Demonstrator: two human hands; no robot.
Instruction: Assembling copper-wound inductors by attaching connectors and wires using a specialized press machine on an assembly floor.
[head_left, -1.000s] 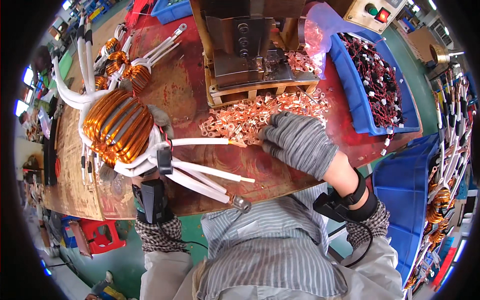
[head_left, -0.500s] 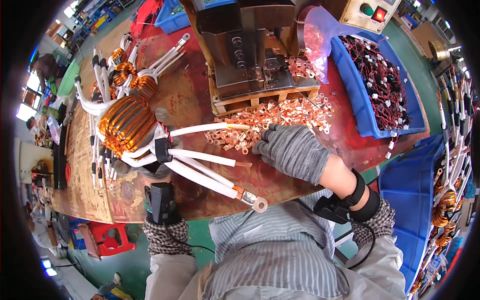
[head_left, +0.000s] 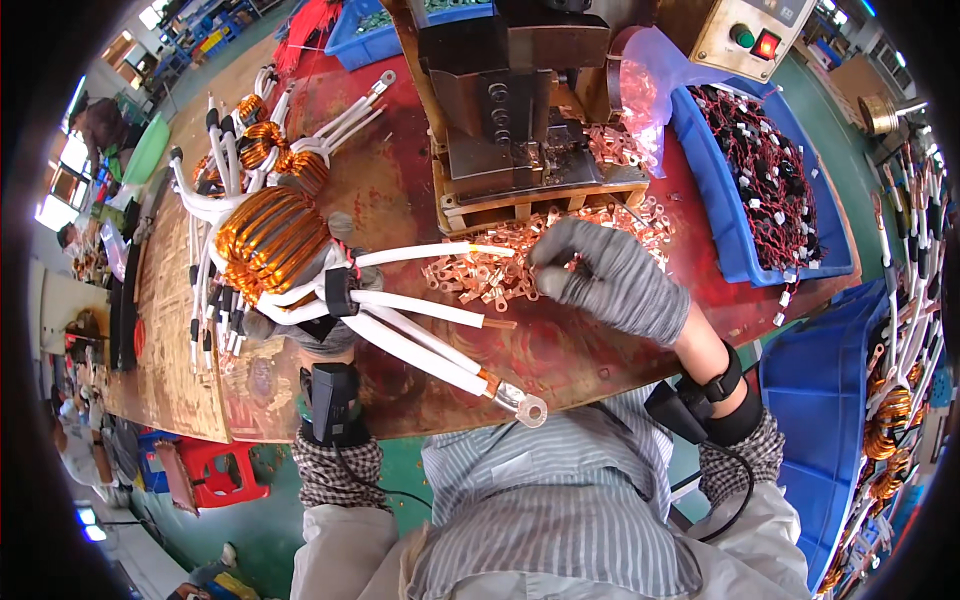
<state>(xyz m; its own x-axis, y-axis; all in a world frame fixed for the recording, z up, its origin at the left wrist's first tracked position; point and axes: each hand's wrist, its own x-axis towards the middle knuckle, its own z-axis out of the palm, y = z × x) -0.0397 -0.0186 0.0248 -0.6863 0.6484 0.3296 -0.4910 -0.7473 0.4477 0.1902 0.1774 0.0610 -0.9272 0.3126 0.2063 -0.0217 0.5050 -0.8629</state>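
Note:
A toroidal coil (head_left: pixel 270 245) wound in copper wire is held over the table in my gloved left hand (head_left: pixel 318 338), which wraps around its leads and is largely hidden beneath them. Thick white leads (head_left: pixel 415 355) fan out to the right from a black band (head_left: pixel 341 291). The lowest ends in a crimped ring terminal (head_left: pixel 530 410); two others show bare copper tips. My gloved right hand (head_left: pixel 615 278) is beside the upper lead's tip, over a pile of copper terminals (head_left: pixel 500 285). Its thumb and fingers are pinched together; what they hold, if anything, is hidden.
Beyond the pile stands a dark metal press (head_left: pixel 500 130) with a control box (head_left: pixel 750 40). A blue bin (head_left: pixel 735 235) of red-black wires sits to the right. More coils (head_left: pixel 265 150) lie at the far left. A large blue crate (head_left: pixel 825 400) stands right of the table.
My right hand has risen off the terminal pile and turned, its fingers now pinched by the upper lead's tip. The whole view has shifted slightly; my left hand still holds the coil.

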